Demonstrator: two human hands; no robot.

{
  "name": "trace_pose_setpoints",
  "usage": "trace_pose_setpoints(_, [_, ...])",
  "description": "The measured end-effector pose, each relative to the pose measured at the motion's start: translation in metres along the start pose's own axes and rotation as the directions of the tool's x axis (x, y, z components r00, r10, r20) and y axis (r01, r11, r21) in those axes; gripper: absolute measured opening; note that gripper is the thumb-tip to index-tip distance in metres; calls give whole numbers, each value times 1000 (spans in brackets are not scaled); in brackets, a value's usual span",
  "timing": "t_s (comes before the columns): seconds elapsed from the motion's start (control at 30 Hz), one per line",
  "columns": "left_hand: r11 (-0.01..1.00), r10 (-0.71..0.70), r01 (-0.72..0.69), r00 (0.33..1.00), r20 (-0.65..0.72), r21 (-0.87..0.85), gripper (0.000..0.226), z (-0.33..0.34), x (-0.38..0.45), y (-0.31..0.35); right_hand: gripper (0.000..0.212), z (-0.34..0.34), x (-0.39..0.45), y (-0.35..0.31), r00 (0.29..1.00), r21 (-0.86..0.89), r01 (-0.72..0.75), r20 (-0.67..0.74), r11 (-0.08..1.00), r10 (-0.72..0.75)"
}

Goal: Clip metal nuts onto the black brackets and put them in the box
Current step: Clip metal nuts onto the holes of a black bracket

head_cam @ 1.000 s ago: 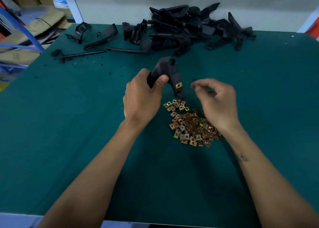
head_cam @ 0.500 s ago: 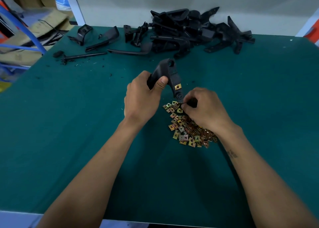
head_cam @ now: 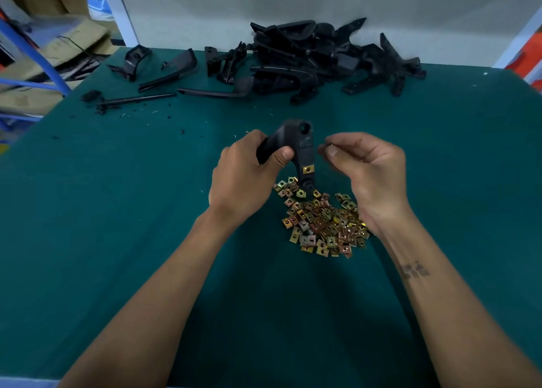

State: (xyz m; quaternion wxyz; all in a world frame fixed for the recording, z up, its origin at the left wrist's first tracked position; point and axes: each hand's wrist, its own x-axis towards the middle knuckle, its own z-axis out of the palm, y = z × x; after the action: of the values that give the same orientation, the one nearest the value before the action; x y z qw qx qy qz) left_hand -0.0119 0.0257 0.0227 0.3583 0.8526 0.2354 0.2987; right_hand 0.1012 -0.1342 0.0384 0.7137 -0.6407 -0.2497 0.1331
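One black bracket (head_cam: 296, 147) is gripped by the left hand (head_cam: 246, 179) above the heap of nuts (head_cam: 322, 223), one nut (head_cam: 308, 169) clipped on. Something small, unclear, is pinched by the right hand (head_cam: 366, 167). More brackets (head_cam: 308, 56) are piled on the bench (head_cam: 117, 211).

Left hand (head_cam: 243, 179) grips bracket (head_cam: 296, 147) (one nut (head_cam: 308, 169) clipped) above nut pile (head_cam: 322, 220).

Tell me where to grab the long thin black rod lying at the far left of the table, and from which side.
Take the black rod at mid-length, pinching across it from above. It lies flat on the green table, too thin for any other grip, and its left end is cluttered with bits.
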Motion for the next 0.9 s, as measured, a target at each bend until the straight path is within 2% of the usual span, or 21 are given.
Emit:
trace_pose_setpoints(0.07, [999,21,-21,1000,8,37,58,1,-1,-1,20,6,-4,-2,998,206,-52,-19,977,57])
trace_pose_setpoints(0.17, [996,38,-39,999,8,79,56,2,-1,-1,18,19,-12,-4,991,480,-111,-15,870,135])
trace_pose_setpoints(0.33, [999,30,-30,1000,3,45,62,2,-1,-1,18,34,-18,-3,969,593,-131,-91,794,228])
trace_pose_setpoints(0.57, [1000,19,-19,1000,-4,3,64,0,-1,2,19,32,-20,-4,976,558,-46,-150,829,155])
trace_pose_setpoints(0.7, [1000,6,-6,1000,-1,-21,65,-1,0,3,20,29,-20,-7,988,365,27,-152,930,32])
trace_pose_setpoints(0.9, [1000,18,-18,1000,3,-7,57,1,-1,2,20,27,-20,-9,980,178,121,-180,977,-89])
